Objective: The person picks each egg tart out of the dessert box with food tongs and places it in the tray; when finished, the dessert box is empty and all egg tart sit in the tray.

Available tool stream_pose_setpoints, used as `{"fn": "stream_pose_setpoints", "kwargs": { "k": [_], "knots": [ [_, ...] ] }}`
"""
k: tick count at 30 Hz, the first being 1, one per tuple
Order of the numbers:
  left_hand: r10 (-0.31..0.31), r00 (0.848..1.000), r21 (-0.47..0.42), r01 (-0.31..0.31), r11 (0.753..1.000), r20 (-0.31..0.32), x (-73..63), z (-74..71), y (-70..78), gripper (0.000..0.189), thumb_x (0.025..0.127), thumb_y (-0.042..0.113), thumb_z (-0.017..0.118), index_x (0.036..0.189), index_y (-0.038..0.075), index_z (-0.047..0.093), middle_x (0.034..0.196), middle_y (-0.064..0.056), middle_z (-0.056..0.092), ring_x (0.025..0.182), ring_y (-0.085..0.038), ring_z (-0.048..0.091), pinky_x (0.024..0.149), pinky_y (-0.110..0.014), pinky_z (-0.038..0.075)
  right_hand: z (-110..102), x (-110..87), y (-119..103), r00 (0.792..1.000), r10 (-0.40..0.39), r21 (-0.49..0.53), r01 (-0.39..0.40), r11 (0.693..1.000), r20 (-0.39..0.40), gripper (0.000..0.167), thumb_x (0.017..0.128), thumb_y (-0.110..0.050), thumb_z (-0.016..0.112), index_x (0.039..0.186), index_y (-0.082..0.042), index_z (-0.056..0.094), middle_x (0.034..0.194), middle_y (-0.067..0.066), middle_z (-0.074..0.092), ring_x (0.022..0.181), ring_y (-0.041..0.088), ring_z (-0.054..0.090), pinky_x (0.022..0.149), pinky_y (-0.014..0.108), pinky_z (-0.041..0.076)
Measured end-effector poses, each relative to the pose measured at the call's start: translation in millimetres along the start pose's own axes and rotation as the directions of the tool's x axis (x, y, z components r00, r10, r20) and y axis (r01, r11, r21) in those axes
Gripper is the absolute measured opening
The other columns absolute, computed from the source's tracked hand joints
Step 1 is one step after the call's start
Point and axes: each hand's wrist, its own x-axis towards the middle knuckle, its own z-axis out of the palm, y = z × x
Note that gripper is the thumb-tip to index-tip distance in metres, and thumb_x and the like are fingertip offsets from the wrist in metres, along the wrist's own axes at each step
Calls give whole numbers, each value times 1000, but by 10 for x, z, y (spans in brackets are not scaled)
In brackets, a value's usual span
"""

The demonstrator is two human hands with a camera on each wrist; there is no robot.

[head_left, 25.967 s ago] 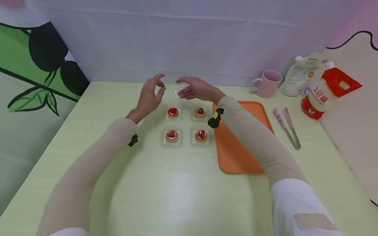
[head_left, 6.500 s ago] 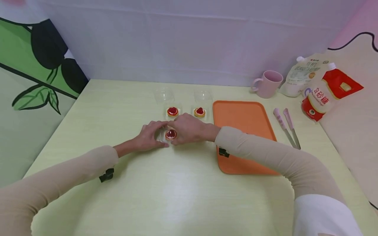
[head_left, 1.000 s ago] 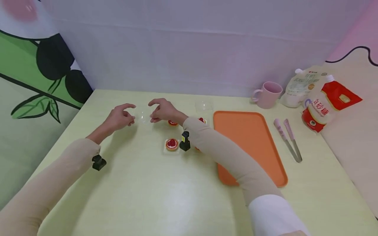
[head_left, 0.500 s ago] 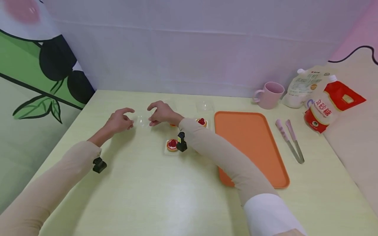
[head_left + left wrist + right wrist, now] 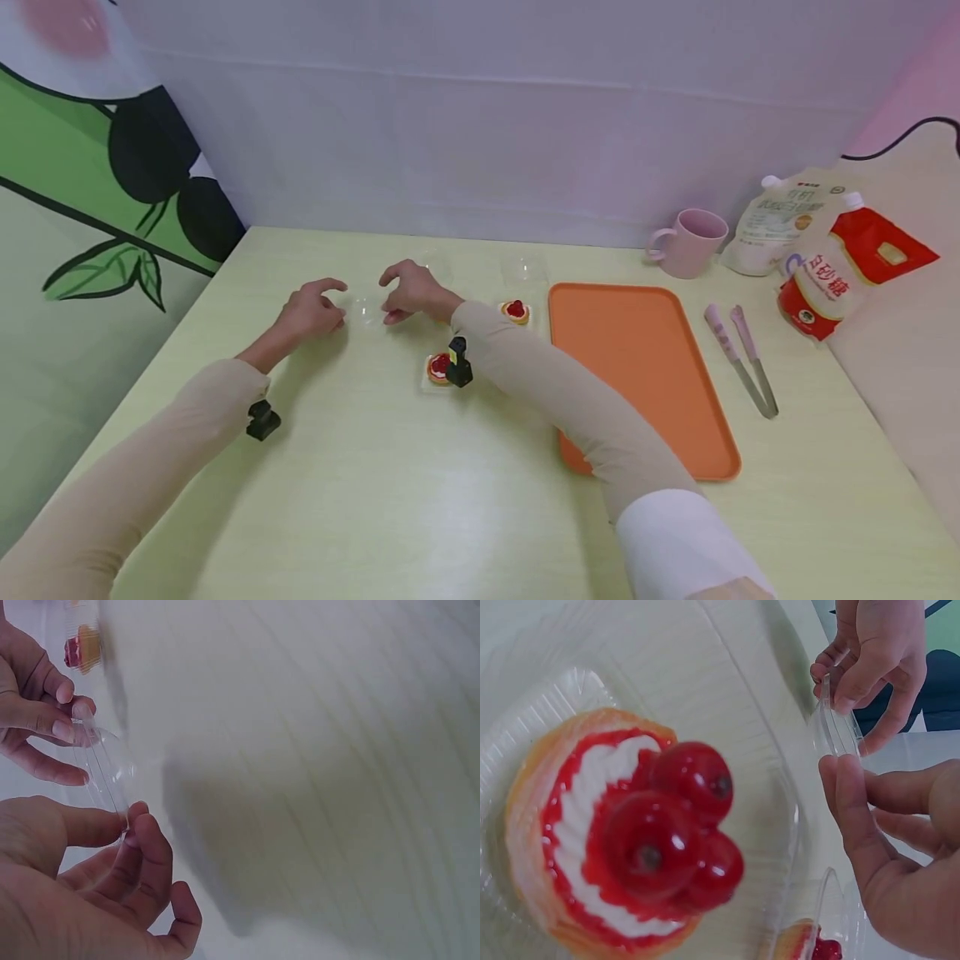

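Observation:
Both hands hold a clear plastic lid (image 5: pixel 365 310) between them, above the table left of the tarts. My left hand (image 5: pixel 309 310) pinches one edge between thumb and fingers, plain in the left wrist view. My right hand (image 5: pixel 417 292) pinches the opposite edge, as the right wrist view shows. A red-topped fruit tart (image 5: pixel 438 368) sits on a clear base below the right forearm, partly covered by the wrist camera. Another tart (image 5: pixel 515 312) stands farther back. Close to the right wrist camera is a cherry-topped tart (image 5: pixel 630 840) in clear plastic.
Two clear lids lie at the back, one near the right hand and another lid (image 5: pixel 523 267) farther right. An orange tray (image 5: pixel 637 358) lies right of the tarts under the right forearm. Tongs (image 5: pixel 742 362), a pink mug (image 5: pixel 688 243) and two pouches stand or lie beyond it.
At 6.5 seconds ago both hands were around the front left tart. They have since moved back and left with a clear lid. Over the last second the hands stay nearly still.

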Motion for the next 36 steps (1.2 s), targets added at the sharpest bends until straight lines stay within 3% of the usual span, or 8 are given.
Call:
{"fn": "stream_pose_setpoints", "kwargs": {
  "k": [3,9,13,19,22,27,36],
  "knots": [
    [-3,1000,12,3,1000,12,5,24,-8,51,92,11,59,140,0,48,95,-20,70,79,-25,63,69,-31,43,15,6,-5,1000,13,-82,-14,997,-13,46,91,2,68,135,2,56,103,23,71,56,14,67,70,29,59],
    [11,1000,8,-11,1000,1,24,5,13,50,93,12,57,141,0,48,99,-23,71,81,-28,64,70,-33,43,11,40,-51,998,-13,-254,-3,967,-63,43,92,-4,68,134,-1,59,93,18,76,53,9,66,64,20,56],
    [-16,999,-8,16,1000,31,21,9,22,52,94,14,56,143,1,46,95,-18,72,77,-23,65,69,-31,43,-11,32,-46,999,-15,-300,1,954,-44,44,93,-6,68,136,-1,58,102,16,76,57,9,68,63,17,55],
    [-15,1000,-43,16,999,22,46,36,56,51,95,14,56,143,1,46,95,-17,72,76,-21,64,70,-32,44,-58,19,-22,998,-29,-293,11,956,-56,42,95,-5,64,136,-1,56,98,16,74,78,18,76,66,18,55],
    [-27,999,-47,28,999,20,63,45,63,51,95,14,56,143,2,46,93,-14,72,75,-19,64,70,-31,44,-75,12,-19,998,-33,-299,15,954,-54,42,95,-5,64,137,-1,55,99,16,72,79,18,76,65,17,54],
    [-46,998,-70,48,996,36,72,45,57,53,98,22,59,145,2,44,88,-11,73,71,-15,64,68,-30,46,-105,-16,-34,998,-19,-320,-3,947,-66,42,96,-6,64,136,0,55,119,17,68,75,15,75,62,15,52],
    [-63,997,-88,67,994,44,15,-11,38,63,101,38,57,148,1,38,95,-17,73,75,-18,67,79,-38,46,-217,-136,-74,999,-22,-350,5,937,-43,42,96,-10,65,135,1,57,131,16,62,80,15,75,66,18,55]
  ]
}}
